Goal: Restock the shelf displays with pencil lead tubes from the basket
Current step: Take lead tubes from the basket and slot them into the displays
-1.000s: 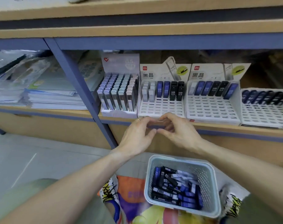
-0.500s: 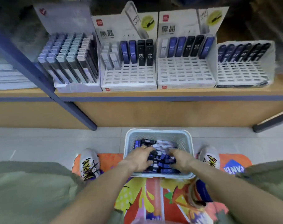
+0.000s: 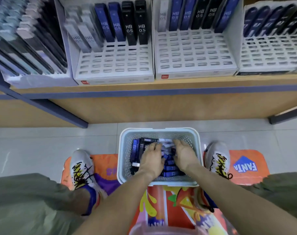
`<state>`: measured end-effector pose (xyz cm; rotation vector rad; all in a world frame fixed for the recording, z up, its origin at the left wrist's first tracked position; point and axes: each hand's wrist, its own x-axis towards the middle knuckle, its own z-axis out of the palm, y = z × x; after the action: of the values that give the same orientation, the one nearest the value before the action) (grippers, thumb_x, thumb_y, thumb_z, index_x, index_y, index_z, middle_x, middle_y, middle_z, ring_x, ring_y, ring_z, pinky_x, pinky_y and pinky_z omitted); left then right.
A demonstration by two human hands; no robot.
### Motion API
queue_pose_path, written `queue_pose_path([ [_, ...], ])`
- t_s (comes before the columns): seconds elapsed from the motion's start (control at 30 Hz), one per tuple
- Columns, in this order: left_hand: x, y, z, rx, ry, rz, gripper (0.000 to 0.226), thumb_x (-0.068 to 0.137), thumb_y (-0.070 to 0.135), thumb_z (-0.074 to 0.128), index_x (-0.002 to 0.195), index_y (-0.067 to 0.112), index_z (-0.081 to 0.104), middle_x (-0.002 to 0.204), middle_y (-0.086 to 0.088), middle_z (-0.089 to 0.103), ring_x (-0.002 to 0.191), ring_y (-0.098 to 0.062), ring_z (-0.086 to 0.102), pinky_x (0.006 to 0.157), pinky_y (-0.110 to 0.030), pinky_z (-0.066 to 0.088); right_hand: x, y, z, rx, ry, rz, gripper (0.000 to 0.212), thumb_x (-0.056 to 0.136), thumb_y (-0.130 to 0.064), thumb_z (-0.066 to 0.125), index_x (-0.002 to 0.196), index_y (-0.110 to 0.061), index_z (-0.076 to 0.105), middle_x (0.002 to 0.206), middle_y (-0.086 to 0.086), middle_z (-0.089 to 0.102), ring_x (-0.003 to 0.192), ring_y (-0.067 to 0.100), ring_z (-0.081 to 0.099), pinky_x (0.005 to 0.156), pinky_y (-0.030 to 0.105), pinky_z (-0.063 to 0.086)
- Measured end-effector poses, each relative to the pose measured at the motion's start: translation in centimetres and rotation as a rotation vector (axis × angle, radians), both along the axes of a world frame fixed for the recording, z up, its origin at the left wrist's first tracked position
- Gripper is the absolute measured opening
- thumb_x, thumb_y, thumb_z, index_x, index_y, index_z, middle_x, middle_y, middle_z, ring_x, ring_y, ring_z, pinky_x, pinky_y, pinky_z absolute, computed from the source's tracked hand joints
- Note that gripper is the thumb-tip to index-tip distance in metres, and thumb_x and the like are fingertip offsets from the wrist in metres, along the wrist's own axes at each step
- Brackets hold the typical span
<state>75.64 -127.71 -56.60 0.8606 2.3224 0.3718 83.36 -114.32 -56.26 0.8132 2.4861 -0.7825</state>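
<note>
The basket is pale grey-white with a perforated lattice wall; inside it lie pencil lead tubes in blue, black and white. At twelve o'clock, the white slotted display trays hold blue tubes and black tubes printed "HB 0.5" in white, plus a few pale grey ones. The shelf is tan wood with a dull blue edge strip. The mat under the basket is orange with yellow, purple and red splashes and a blue-and-white "FANTA" logo at three o'clock. The shoes are grey with yellow-and-black scribbles. The trousers are olive green; the floor is pale grey tile.
</note>
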Motion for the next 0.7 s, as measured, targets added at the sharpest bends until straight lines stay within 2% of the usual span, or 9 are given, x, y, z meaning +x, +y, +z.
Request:
queue_pose_path([
  [0.13, -0.2, 1.0, -1.1, -0.020, 0.001, 0.040, 0.073, 0.097, 0.018, 0.062, 0.160, 0.012, 0.024, 0.167, -0.010, 0.021, 0.153, -0.027, 0.018, 0.125, -0.036, 0.023, -0.4, -0.1, -1.4, 0.028, 0.050, 0.030, 0.067, 0.080, 0.009, 0.056, 0.144, -0.006, 0.044, 0.139, 0.016, 0.052, 0.128, 0.034, 0.049, 0.109, 0.035, 0.039],
  [0.2, -0.4, 1.4, -1.7, -0.042, 0.002, 0.021, 0.075, 0.097, 0.020, 0.063, 0.160, 0.010, 0.022, 0.164, -0.010, 0.028, 0.151, -0.027, 0.021, 0.124, -0.034, 0.023, -0.6, -0.1, -1.9, 0.037, 0.051, 0.045, 0.070, 0.081, 0.007, 0.057, 0.148, -0.007, 0.040, 0.145, 0.013, 0.048, 0.133, 0.032, 0.044, 0.113, 0.033, 0.033],
  [0.3, -0.6, 1.6, -2.3, -0.074, 0.021, -0.006, 0.079, 0.096, 0.021, 0.065, 0.160, 0.010, 0.021, 0.153, -0.009, 0.042, 0.142, -0.027, 0.032, 0.119, -0.034, 0.031, -0.6, 0.1, -2.7, 0.108, 0.064, 0.089, 0.069, 0.083, 0.007, 0.056, 0.148, -0.009, 0.038, 0.145, 0.010, 0.044, 0.131, 0.031, 0.039, 0.111, 0.033, 0.032],
  [0.43, -0.8, 1.4, -2.8, -0.085, 0.054, -0.018, 0.072, 0.093, 0.017, 0.067, 0.156, 0.015, 0.032, 0.144, -0.005, 0.051, 0.131, -0.026, 0.041, 0.114, -0.037, 0.036, -0.8, 0.6, -3.3, 0.183, 0.040, 0.209, 0.079, 0.079, 0.008, 0.063, 0.151, -0.011, 0.036, 0.146, 0.011, 0.036, 0.129, 0.033, 0.034, 0.113, 0.037, 0.033],
  [0.5, -1.1, 1.5, -2.8, -0.069, 0.034, 0.021, 0.068, 0.091, 0.012, 0.068, 0.153, 0.018, 0.040, 0.141, -0.004, 0.055, 0.131, -0.026, 0.043, 0.114, -0.037, 0.036, -0.7, 0.8, -3.5, 0.215, 0.036, 0.253, 0.076, 0.078, 0.007, 0.065, 0.148, -0.011, 0.040, 0.143, 0.011, 0.036, 0.128, 0.032, 0.034, 0.112, 0.036, 0.034],
  [0.63, -1.7, 1.5, -3.0, 0.006, -0.030, 0.119, 0.053, 0.087, 0.002, 0.069, 0.135, 0.023, 0.058, 0.134, -0.002, 0.055, 0.127, -0.022, 0.049, 0.107, -0.033, 0.044, -0.8, 0.8, -3.3, 0.256, 0.004, 0.339, 0.065, 0.079, 0.006, 0.062, 0.139, -0.011, 0.041, 0.134, 0.008, 0.050, 0.124, 0.031, 0.037, 0.113, 0.036, 0.030],
  [0.7, -1.8, 1.5, -3.3, 0.045, -0.088, 0.167, 0.046, 0.086, 0.001, 0.070, 0.127, 0.022, 0.063, 0.128, -0.001, 0.061, 0.118, -0.020, 0.059, 0.099, -0.031, 0.049, -1.3, 0.9, -3.5, 0.257, -0.016, 0.409, 0.060, 0.082, 0.004, 0.059, 0.136, -0.010, 0.038, 0.129, 0.007, 0.057, 0.123, 0.032, 0.038, 0.114, 0.036, 0.029],
])
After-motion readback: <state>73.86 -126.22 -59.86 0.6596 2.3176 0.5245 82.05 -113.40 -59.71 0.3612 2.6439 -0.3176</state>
